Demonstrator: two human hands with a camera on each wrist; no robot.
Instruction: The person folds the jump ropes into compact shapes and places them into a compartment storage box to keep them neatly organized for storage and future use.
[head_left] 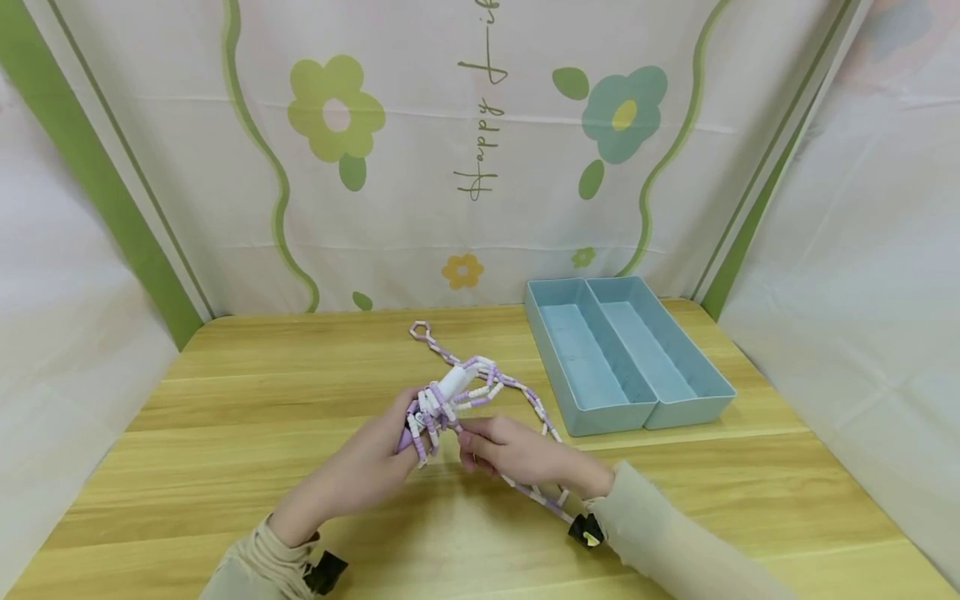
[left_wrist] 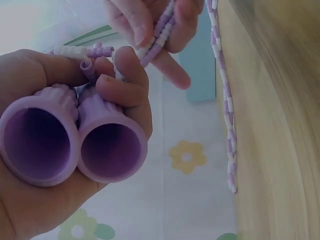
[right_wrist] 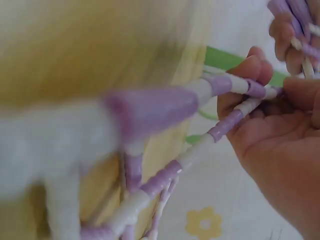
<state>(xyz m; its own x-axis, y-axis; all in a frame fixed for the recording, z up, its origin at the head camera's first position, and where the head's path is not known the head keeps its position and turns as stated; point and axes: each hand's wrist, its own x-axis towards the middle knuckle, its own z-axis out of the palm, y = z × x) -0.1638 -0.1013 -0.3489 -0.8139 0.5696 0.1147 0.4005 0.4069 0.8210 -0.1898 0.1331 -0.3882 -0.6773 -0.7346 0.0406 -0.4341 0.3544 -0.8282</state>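
Note:
My left hand (head_left: 367,467) grips the two handles of a beaded jump rope side by side, over the left middle of the table. In the left wrist view their purple flared ends (left_wrist: 40,142) face the camera. Loops of the purple and white beaded rope (head_left: 480,393) are wound around the handles, and a white handle part (head_left: 455,381) sticks out past them. Close by on the right, my right hand (head_left: 517,450) pinches two strands of the rope between thumb and fingers. The right wrist view shows these beaded strands (right_wrist: 227,122) running from the fingers toward the camera.
The loose rope trails over the wooden table (head_left: 247,400), with a small loop toward the back and a length passing by the right forearm. Two light blue trays (head_left: 611,417) stand together at the back right. Behind the table hangs a flower-patterned curtain (head_left: 420,183).

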